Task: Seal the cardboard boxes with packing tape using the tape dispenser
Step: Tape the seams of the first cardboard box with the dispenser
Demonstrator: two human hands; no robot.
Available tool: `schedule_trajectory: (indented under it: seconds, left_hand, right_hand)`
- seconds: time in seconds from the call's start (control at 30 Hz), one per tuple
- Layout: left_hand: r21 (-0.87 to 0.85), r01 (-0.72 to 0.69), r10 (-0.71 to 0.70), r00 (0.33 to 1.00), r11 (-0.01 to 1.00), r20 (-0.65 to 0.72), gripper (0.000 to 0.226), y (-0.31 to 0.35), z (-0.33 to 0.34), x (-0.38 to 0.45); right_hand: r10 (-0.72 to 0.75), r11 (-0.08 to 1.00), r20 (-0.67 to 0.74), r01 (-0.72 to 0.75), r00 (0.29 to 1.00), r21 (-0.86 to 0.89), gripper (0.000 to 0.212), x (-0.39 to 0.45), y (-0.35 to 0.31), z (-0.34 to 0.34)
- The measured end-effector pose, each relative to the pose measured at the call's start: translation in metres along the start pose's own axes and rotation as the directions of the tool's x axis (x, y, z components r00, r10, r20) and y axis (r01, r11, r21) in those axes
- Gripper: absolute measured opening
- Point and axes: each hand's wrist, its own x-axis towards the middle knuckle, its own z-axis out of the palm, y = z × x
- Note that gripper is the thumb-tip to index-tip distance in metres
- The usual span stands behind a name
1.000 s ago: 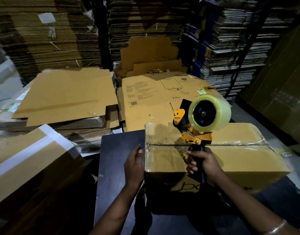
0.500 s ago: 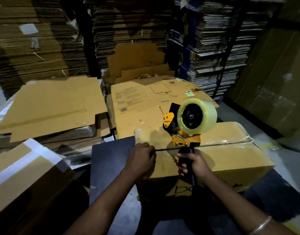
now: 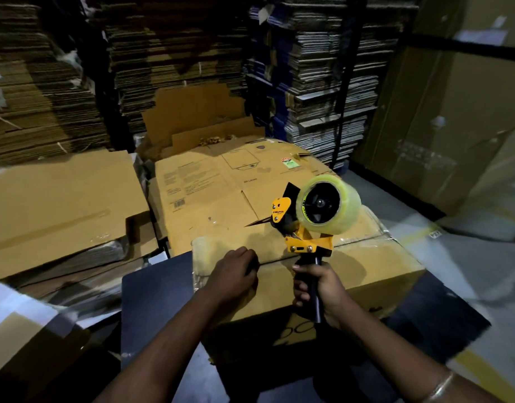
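Right hand [image 3: 318, 289] wrapped tight round black handle of yellow tape dispenser [image 3: 307, 228], clear glossy roll on top. Left hand [image 3: 235, 271], fingers curled, rests on taped brown cardboard box [image 3: 366, 271] on dark table [image 3: 154, 301].

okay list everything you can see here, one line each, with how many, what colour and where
cardboard box: one, brown, on the dark table, top seam showing
tape dispenser: one, orange and black, above the box seam
tape roll: one, clear, on the dispenser
dark table: one, under the box
flattened cartons: several, brown, behind and to the left
cardboard stacks: many, brown and grey, along the back
bangle: one, silvery, right wrist
left hand: on the box top, fingers curled
right hand: grips the dispenser handle
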Motion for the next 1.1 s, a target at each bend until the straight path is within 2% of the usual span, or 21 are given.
schedule_trajectory:
  seconds: [0.13,0.27,0.43,0.6,0.7,0.83,1.1]
  left_hand:
    - [0.024,0.003,-0.003,1.000,1.000,-0.014,0.015,0.017,0.011,0.016]
    - [0.063,0.021,-0.023,0.999,0.998,0.026,0.020,0.041,0.022,0.037]
    - [0.087,0.059,-0.063,0.997,0.994,0.043,0.012,0.081,0.042,0.061]
    - [0.168,0.089,-0.094,0.995,0.982,0.019,0.040,0.107,0.062,0.080]
    - [0.128,0.075,-0.075,0.997,0.989,0.000,0.027,0.123,0.071,0.090]
    - [0.127,0.089,-0.090,0.996,0.988,0.004,0.040,0.143,0.078,0.102]
    - [0.074,0.073,-0.076,0.997,0.995,0.035,0.029,0.183,0.095,0.134]
  right_hand:
    - [0.022,0.999,-0.040,-0.021,0.999,0.039,0.021,-0.001,-0.019,-0.032]
    - [0.074,0.996,-0.056,-0.071,0.996,0.048,0.021,0.002,-0.042,-0.067]
    - [0.097,0.994,-0.054,-0.100,0.994,-0.054,0.024,0.004,-0.073,-0.124]
    - [0.102,0.984,-0.051,-0.108,0.993,-0.140,0.018,0.004,-0.104,-0.173]
    - [0.112,0.977,-0.042,-0.118,0.993,-0.180,0.026,0.008,-0.120,-0.195]
    - [0.133,0.970,-0.006,-0.132,0.991,-0.204,0.021,0.015,-0.130,-0.218]
    - [0.163,0.980,0.005,-0.161,0.987,-0.118,0.015,0.020,-0.125,-0.231]
